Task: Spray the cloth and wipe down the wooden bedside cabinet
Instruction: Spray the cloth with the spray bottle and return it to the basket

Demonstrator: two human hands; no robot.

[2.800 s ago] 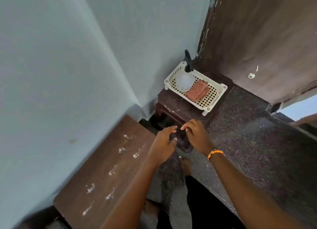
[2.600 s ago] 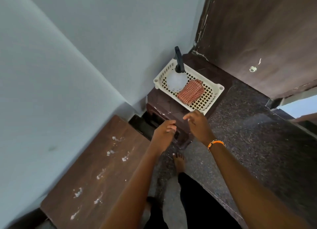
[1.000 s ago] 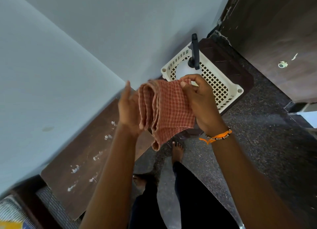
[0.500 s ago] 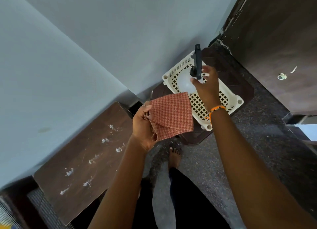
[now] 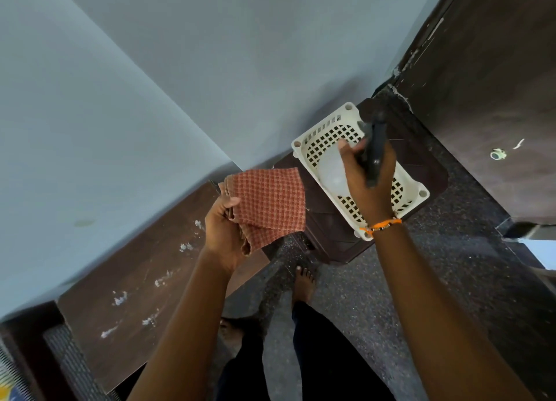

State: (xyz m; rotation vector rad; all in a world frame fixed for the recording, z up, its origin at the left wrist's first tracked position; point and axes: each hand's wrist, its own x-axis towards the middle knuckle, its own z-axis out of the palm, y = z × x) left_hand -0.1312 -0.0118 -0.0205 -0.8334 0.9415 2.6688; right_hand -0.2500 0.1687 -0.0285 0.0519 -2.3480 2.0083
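Note:
My left hand grips a folded, rust-red checked cloth and holds it up over the gap between two pieces of furniture. My right hand is closed around the neck of a white spray bottle with a black trigger head, which sits in a cream plastic basket. The wooden bedside cabinet lies lower left against the wall, its brown top dotted with white smudges.
The basket rests on a dark brown stool in the corner. A dark wooden door stands at right. Pale blue walls close the left and back. My bare feet stand on speckled dark floor.
My right hand reached into the basket and closed around the spray bottle's neck. My left hand keeps the cloth, now held alone and a little lower.

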